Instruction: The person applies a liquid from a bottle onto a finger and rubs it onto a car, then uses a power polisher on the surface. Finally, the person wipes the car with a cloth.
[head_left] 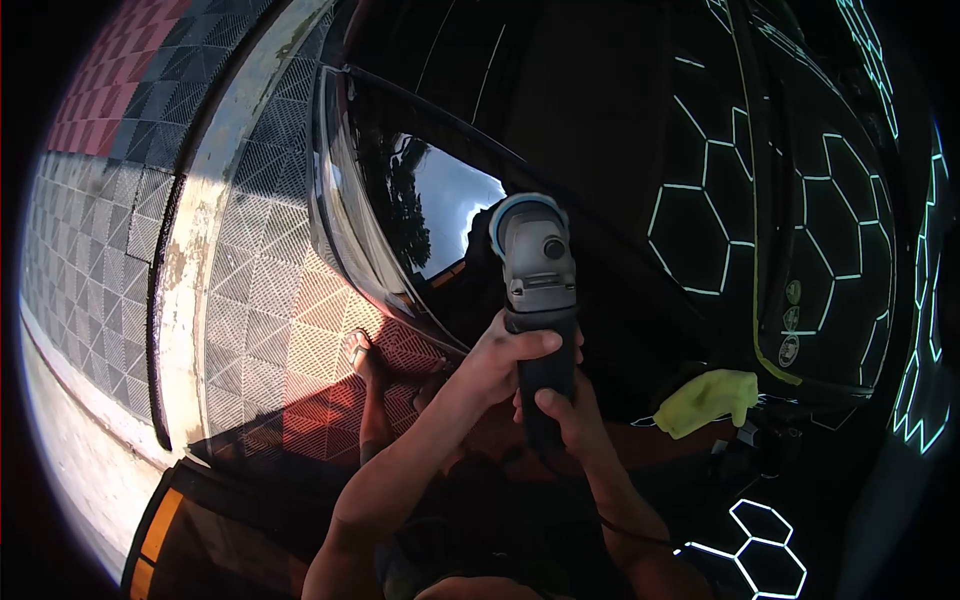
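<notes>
A grey and black power polisher (540, 262) with a blue-edged pad at its head stands near the middle of the view. My left hand (505, 360) is wrapped round the upper part of its dark handle, the thumb lying across the front. Lower on the same handle, my right hand (565, 410) grips from the right side. The pad lies over a glossy black car panel (600, 130); whether it touches the surface cannot be made out. Most of the fingers are hidden behind the handle.
A yellow-green cloth (706, 402) rests on the dark surface at the right. Hexagonal light lines reflect in the black paint. Patterned floor tiles (255, 280) and a worn pale strip (190, 250) run along the left. A power cord trails by my right forearm. My foot (359, 350) is on the tiles.
</notes>
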